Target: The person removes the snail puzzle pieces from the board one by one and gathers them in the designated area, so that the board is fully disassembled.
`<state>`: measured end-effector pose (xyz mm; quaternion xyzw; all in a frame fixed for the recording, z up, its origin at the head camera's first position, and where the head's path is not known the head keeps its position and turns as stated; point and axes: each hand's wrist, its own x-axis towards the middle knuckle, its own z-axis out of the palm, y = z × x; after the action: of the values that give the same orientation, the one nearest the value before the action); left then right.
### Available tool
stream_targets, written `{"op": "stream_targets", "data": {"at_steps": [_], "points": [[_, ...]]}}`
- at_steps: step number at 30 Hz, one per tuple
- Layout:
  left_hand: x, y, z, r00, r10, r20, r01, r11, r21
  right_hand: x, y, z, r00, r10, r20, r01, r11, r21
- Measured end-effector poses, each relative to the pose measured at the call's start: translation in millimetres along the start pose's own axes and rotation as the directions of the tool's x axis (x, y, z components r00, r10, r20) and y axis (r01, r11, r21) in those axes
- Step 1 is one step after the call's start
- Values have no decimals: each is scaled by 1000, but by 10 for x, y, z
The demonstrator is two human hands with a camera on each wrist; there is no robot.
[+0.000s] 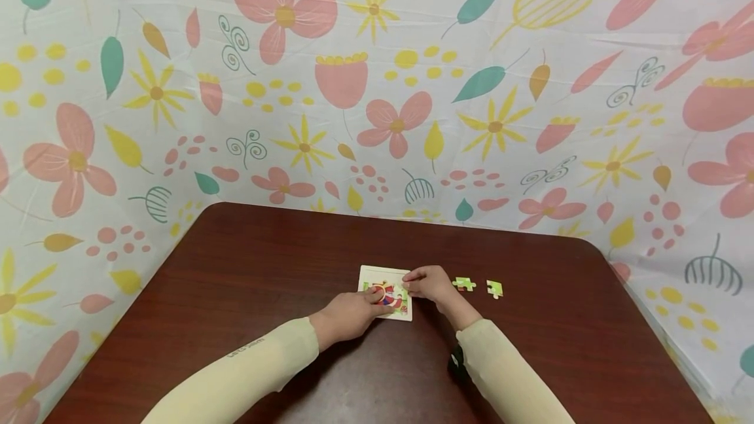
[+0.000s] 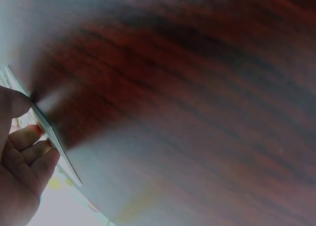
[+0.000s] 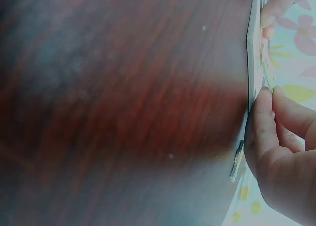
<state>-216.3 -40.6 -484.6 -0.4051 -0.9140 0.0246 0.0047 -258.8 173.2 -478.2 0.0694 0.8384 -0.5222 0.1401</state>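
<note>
Board [image 1: 371, 273]: a pale puzzle tray flat on the tabletop, just below the centre of the frame, with a red, blue and green picture partly filled in.
Left hand [image 1: 347, 315]: at the board's lower left, grip unclosed, fingers and thumb spread and resting on the board.
Right hand [image 1: 432, 284]: over the board's right edge, its grip pinching the held piece between thumb and finger.
Held piece [image 3: 268, 79]: thin and greenish, seen nearly edge-on in the right wrist view, close to the board; its picture cannot be made out.
Loose pieces [image 1: 495, 289]: two, mostly green, right of the right hand and apart from each other.
Tabletop [image 1: 265, 267]: dark reddish-brown wood, filling the lower middle of the frame.
Sleeves [image 1: 241, 371]: cream, entering from the bottom; dark lettering on the left one.
Backdrop [image 1: 412, 38]: white cloth with pink, yellow and green flowers and leaves, across the top and both sides.
</note>
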Motion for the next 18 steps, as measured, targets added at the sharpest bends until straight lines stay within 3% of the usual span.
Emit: {"op": "stream_targets", "data": {"at_steps": [18], "points": [[-9, -4, -13, 1000, 1, -13, -2, 1000, -23, -14, 7, -17, 1000, -2, -7, 3, 999, 38]]}}
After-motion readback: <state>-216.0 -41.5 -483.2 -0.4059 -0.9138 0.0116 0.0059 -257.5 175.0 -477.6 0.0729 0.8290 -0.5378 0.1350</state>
